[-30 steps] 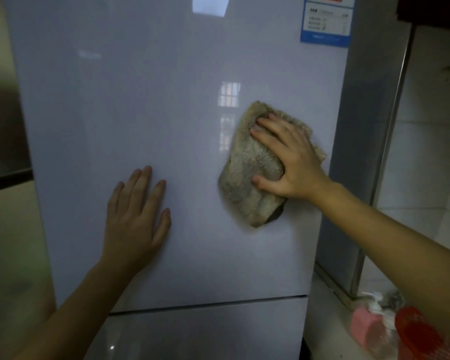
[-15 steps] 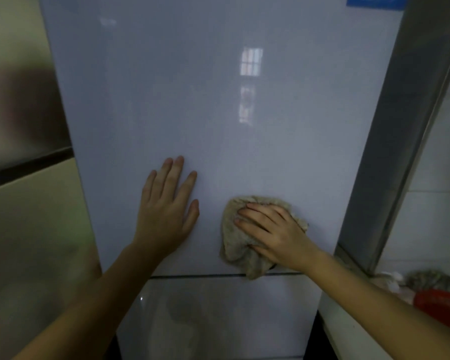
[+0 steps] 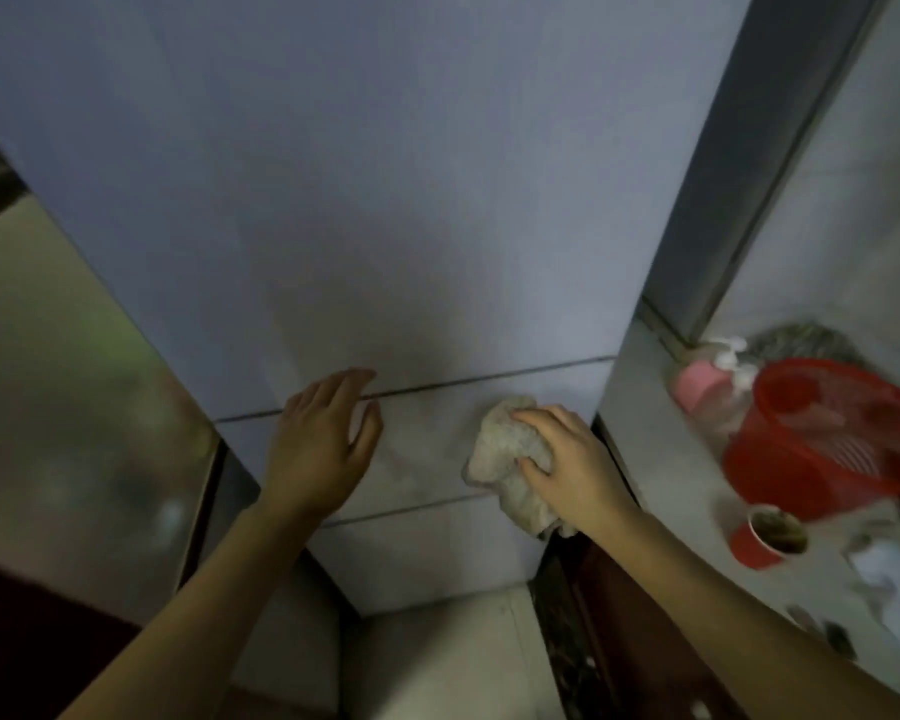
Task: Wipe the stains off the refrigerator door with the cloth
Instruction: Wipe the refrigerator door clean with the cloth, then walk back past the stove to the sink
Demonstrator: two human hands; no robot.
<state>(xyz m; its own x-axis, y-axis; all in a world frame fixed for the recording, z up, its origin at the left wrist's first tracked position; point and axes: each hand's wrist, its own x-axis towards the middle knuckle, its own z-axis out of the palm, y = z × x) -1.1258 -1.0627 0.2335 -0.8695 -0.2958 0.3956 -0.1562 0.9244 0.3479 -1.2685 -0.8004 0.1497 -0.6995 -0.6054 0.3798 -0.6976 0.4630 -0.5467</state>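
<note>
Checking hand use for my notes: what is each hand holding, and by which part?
The right hand presses the crumpled beige cloth over its right side against the refrigerator door. The left hand holds nothing.

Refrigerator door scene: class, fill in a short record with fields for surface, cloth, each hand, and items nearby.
surface: refrigerator door, pale and glossy, with two horizontal seams low down
cloth: cloth, crumpled, beige, pressed on the panel between the seams
right hand: right hand on the cloth
left hand: left hand flat on the door, bare
nearby: red basket, pink bottle, red cup on the ledge at right
</note>
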